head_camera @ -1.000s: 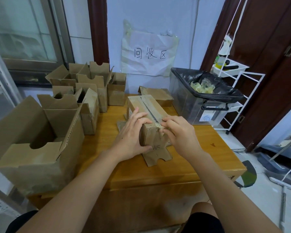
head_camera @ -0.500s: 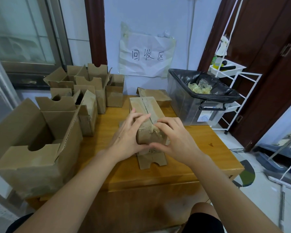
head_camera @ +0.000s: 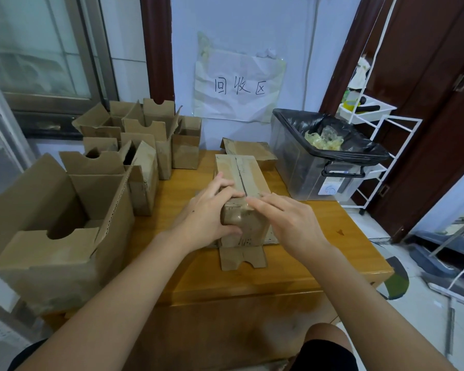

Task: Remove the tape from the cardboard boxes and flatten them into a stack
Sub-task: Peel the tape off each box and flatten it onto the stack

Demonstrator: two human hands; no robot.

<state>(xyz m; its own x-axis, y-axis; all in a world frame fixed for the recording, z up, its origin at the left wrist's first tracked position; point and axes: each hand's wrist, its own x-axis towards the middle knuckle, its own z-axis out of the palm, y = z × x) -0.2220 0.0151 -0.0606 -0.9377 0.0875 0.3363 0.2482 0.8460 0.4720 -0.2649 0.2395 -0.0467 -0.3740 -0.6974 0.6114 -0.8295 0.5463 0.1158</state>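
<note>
Inspecting the head view, the only one supplied: a sealed cardboard box lies on the wooden surface, resting on a flattened piece of cardboard whose notched flap juts toward the person. The box's long axis runs away from the person toward the wall, and a strip of tape follows that axis along the top seam.

The left hand grips the near left corner of the box, fingers curled over the top edge and thumb on the near end face. The right hand is at the near right corner with its fingers extended fairly straight across the top edge, their tips at or just beside the near end of the tape; motion blur prevents saying whether they pinch a loose tape end, so that hand's grip cannot be determined.

Judgement: the step in hand is starting the tape off the near end. Since the strip runs lengthwise away from the fingers, a peel would travel along that axis while the left hand braces the box. The right hand is nearer the tape end.

Other opened boxes stand to the left, a larger one nearest. A bin lined in black, right of the box, holds crumpled tape.
</note>
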